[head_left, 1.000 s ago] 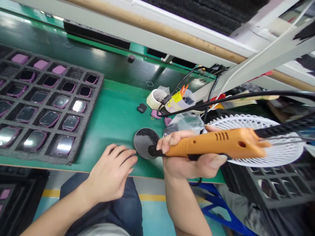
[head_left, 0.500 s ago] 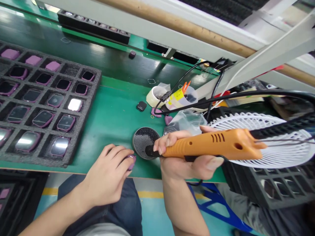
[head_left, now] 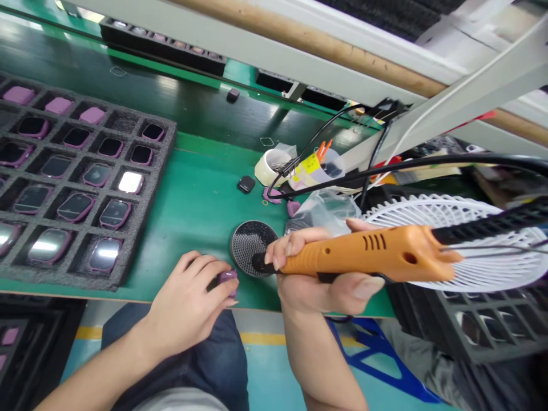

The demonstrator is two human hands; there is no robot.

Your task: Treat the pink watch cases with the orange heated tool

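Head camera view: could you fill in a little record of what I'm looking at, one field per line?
Left hand: fingers touching a small purple piece; how firmly is unclear
Right hand: wrapped around an orange tool
At the tool's black tip: a round dish with a holed surface
Left side: grey foam tray holding purple-framed watch-like pieces
Behind the dish: black watch-like piece, tape roll, cup with a yellow label
Right side: white slatted round object, partly behind the tool
Worktop: green

A green workbench [head_left: 197, 182] stands above a teal floor [head_left: 269, 377] crossed by a yellow stripe [head_left: 265, 339].
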